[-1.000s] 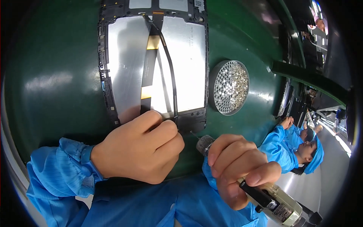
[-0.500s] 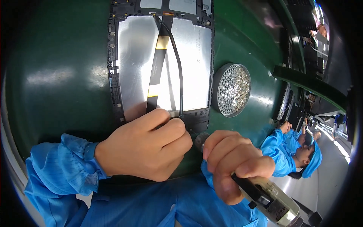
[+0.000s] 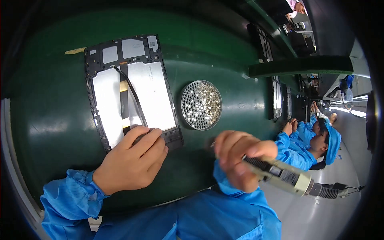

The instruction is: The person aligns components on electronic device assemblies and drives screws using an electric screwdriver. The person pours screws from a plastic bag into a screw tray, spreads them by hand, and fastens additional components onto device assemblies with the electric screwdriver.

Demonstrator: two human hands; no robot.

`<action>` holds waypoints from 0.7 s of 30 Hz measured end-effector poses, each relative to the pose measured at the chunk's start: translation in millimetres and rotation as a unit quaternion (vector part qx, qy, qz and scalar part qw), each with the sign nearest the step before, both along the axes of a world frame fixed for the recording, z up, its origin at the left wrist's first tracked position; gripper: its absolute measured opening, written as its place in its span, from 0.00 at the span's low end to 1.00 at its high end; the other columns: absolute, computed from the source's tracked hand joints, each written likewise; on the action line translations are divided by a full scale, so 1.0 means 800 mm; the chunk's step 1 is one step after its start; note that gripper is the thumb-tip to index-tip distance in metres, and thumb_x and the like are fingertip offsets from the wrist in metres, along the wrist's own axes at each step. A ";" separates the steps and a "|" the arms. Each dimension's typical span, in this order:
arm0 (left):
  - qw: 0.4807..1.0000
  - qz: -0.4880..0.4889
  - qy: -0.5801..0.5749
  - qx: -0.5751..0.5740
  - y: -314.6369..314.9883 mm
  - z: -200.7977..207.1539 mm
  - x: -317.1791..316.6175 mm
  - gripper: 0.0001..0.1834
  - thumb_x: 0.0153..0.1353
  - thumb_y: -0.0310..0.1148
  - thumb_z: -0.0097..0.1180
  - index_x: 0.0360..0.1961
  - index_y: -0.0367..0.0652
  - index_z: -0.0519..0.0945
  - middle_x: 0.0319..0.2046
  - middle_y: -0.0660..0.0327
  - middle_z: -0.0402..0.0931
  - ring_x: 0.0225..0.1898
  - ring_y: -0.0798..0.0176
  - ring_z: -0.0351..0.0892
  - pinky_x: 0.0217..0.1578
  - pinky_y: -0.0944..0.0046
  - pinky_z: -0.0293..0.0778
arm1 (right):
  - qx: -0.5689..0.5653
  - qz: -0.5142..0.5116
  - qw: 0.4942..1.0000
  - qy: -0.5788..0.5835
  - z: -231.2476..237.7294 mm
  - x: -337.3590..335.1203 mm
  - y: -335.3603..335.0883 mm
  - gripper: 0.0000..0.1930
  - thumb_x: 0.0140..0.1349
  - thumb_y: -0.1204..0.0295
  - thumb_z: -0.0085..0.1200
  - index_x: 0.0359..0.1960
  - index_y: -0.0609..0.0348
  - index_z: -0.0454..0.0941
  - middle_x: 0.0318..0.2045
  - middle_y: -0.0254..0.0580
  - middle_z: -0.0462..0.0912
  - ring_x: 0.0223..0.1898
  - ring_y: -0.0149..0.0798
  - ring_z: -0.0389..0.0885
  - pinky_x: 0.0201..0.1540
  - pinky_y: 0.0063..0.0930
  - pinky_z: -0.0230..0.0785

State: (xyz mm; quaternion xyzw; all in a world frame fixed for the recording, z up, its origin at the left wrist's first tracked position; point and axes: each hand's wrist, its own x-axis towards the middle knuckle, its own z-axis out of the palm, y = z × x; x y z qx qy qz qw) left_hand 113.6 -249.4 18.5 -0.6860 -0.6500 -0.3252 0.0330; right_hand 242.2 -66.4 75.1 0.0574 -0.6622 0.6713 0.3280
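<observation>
An opened tablet (image 3: 156, 92) lies on the green bench, showing silver plates in a black frame. A black flat cable (image 3: 125, 105) with yellow tape and a thin black wire (image 3: 135, 93) run down its middle. At the tablet's near end rests my left hand (image 3: 134, 160), its fingers bent and pressed together over the lower ends of the cables; the fingertips are hidden. My right hand (image 3: 240, 160), slightly blurred, is closed around a pale electric screwdriver (image 3: 286, 176), clear of the tablet. The screwdriver's cord end points right; its tip is too blurred to make out.
Right of the tablet stands a round grey screw tray (image 3: 201, 105), holed and partly heaped with small screws. A green bar (image 3: 300, 69) crosses the far right. Beyond it lie more dark devices (image 3: 277, 98). A co-worker in blue (image 3: 298, 148) sits at the right.
The whole view has shifted, so the tablet and tray appear smaller and further left. My left hand's fingers have loosened a little from a tighter curl. The screwdriver has swung closer to level.
</observation>
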 end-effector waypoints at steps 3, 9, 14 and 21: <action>1.000 0.012 -0.010 -0.004 0.000 0.005 0.001 0.08 0.46 0.25 0.60 0.29 0.32 0.80 0.34 0.54 0.76 0.44 0.52 0.75 0.50 0.51 0.70 | 0.042 -0.048 0.997 -0.029 0.006 0.016 0.030 0.18 0.53 0.74 0.52 0.47 0.57 0.67 0.20 0.38 0.69 0.23 0.36 0.69 0.31 0.36 0.63; 0.997 -0.024 -0.063 -0.027 -0.001 0.005 -0.005 0.13 0.46 0.24 0.65 0.34 0.29 0.78 0.39 0.50 0.74 0.48 0.47 0.75 0.53 0.41 0.70 | 0.042 -0.101 0.994 -0.027 0.003 0.039 0.073 0.21 0.50 0.76 0.50 0.49 0.59 0.67 0.20 0.39 0.69 0.24 0.37 0.69 0.34 0.39 0.64; 0.998 -0.035 -0.054 -0.026 -0.004 0.007 -0.011 0.10 0.48 0.24 0.64 0.31 0.32 0.78 0.37 0.51 0.73 0.49 0.47 0.75 0.55 0.41 0.70 | 0.038 -0.095 0.995 -0.016 -0.002 0.042 0.091 0.20 0.49 0.76 0.48 0.48 0.60 0.68 0.20 0.41 0.70 0.23 0.37 0.69 0.35 0.39 0.64; 0.998 -0.011 -0.008 -0.063 -0.001 0.020 -0.009 0.10 0.47 0.26 0.65 0.29 0.37 0.76 0.38 0.53 0.72 0.51 0.47 0.74 0.56 0.39 0.68 | 0.031 -0.093 0.995 0.005 -0.009 0.051 0.099 0.21 0.50 0.76 0.49 0.49 0.59 0.68 0.21 0.41 0.70 0.24 0.37 0.69 0.35 0.36 0.64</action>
